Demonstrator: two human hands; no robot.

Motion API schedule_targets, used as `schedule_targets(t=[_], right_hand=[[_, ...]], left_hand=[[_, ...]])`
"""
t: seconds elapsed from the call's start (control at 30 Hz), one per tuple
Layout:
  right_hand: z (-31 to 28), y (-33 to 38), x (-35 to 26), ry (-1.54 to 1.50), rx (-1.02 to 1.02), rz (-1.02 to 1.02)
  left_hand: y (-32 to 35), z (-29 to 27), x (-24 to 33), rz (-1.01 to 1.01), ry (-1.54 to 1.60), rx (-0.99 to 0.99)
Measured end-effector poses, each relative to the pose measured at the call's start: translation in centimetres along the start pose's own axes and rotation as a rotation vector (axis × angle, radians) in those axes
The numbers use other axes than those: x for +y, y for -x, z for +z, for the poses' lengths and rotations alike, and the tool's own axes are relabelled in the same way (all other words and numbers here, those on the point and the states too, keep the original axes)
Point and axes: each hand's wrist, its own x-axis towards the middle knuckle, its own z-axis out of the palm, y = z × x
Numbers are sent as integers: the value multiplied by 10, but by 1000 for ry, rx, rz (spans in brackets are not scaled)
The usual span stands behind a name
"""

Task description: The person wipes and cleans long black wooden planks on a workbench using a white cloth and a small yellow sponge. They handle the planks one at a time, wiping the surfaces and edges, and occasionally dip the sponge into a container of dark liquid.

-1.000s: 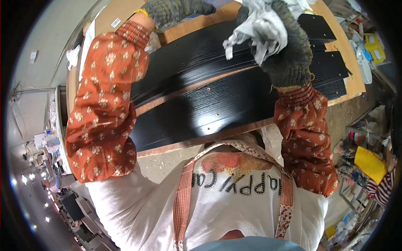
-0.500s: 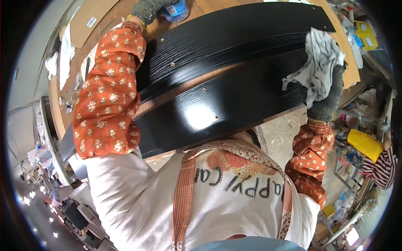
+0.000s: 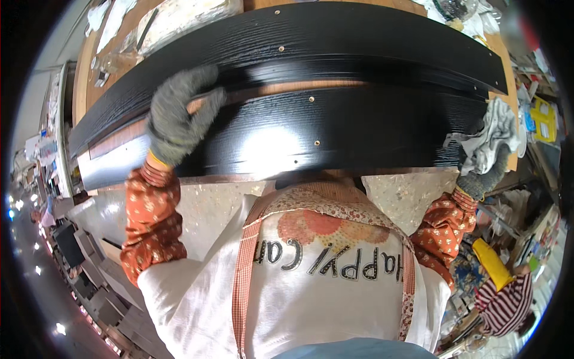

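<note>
Two long, curved black wooden boards lie side by side on a wooden table. The far board (image 3: pixel 359 33) and the near board (image 3: pixel 376 122) both have small brass-coloured holes, and a strip of brown wood shows between them. My left hand (image 3: pixel 182 113), in a grey knit glove, is over the left part of the boards, thumb and fingers apart, holding nothing. At the near board's right end, my right hand (image 3: pixel 487 176), gloved too, grips a crumpled white-grey rag (image 3: pixel 493 131). The rag partly covers its fingers.
Past the far board are a pale, paint-marked slab (image 3: pixel 191 24) and a clear bottle (image 3: pixel 116 63) lying down. White cloths and a dark container (image 3: pixel 454 9) are at the far right. Another person in a striped sleeve (image 3: pixel 508 305) is at lower right, beside something yellow (image 3: pixel 492 263).
My left hand has come back from beside the blue-labelled bottle to over the boards; that bottle is now out of view. My right hand has moved nearer with the rag. The view has shifted.
</note>
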Motion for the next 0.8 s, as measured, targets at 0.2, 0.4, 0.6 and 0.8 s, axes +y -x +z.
schedule_targets(t=[0.2, 0.4, 0.6, 0.8], right_hand=[[3, -10, -3, 63, 138, 39], [76, -20, 73, 1022, 126, -99], [149, -28, 165, 1153, -567, -224], [187, -26, 204, 2028, -779, -421]], left_hand=[[55, 11, 3, 55, -140, -383], [45, 9, 22, -78, -210, -506], [23, 33, 33, -312, -225, -373], [7, 37, 37, -74, -488, -80]])
